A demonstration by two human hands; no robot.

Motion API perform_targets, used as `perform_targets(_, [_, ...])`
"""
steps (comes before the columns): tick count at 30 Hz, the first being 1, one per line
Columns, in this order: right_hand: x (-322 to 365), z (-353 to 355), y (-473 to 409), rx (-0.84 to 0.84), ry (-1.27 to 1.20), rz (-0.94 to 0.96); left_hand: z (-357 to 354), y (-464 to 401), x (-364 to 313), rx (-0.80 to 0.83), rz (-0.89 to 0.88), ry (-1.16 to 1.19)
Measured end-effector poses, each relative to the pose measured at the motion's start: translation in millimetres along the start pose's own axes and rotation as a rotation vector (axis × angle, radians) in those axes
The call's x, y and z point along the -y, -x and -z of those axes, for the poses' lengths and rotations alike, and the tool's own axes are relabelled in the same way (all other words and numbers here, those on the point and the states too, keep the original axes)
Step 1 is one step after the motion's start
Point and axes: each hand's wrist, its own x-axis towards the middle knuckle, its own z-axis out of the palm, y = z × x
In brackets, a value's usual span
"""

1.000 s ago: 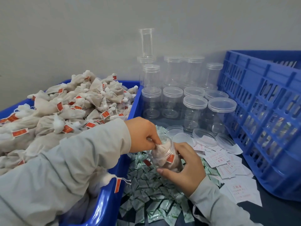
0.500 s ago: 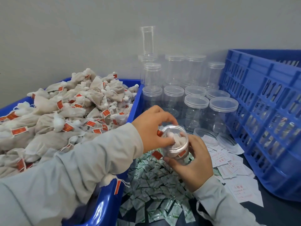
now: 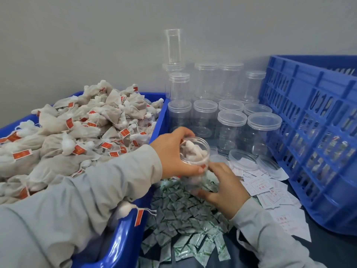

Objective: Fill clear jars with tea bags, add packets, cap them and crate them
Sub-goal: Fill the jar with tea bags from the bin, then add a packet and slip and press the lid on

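Both hands hold one open clear jar stuffed with tea bags, raised above the heap of green-printed packets. The left hand curls round its rim, thumb along the near side; the right hand cups its lower body. To the left, a blue bin overflows with tea bags. Capped empty jars, loose lids and white slips lie beside a blue crate.

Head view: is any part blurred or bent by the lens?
Head view: the right hand and the lower part of the jar are motion-blurred; the tea bags look sharp; the crate bows from wide-angle distortion; lighting is soft, without hard shadows.
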Motion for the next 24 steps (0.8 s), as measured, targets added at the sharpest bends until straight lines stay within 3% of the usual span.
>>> perform_targets(2, [-5.6,-0.5,0.4,0.124,0.211,-0.054,3.1,-3.4,4.8,-0.039,0.050,-0.012])
perform_targets(4, [-7.1,-1.5,1.5,0.146,0.297,-0.066,3.7,-5.3,7.8,-0.042,0.061,-0.031])
perform_targets(15, [-6.6,-7.5,3.3,0.153,0.369,-0.083,0.5,-3.2,10.7,0.032,0.029,-0.111])
perform_targets(19, [-7.1,-7.1,2.7,0.072,0.259,-0.102,0.5,-4.2,9.8,0.041,0.022,-0.132])
perform_targets(24, [-2.7,7.2,-0.3,-0.223,0.023,-0.177,0.3,-5.3,10.6,0.058,0.027,-0.128])
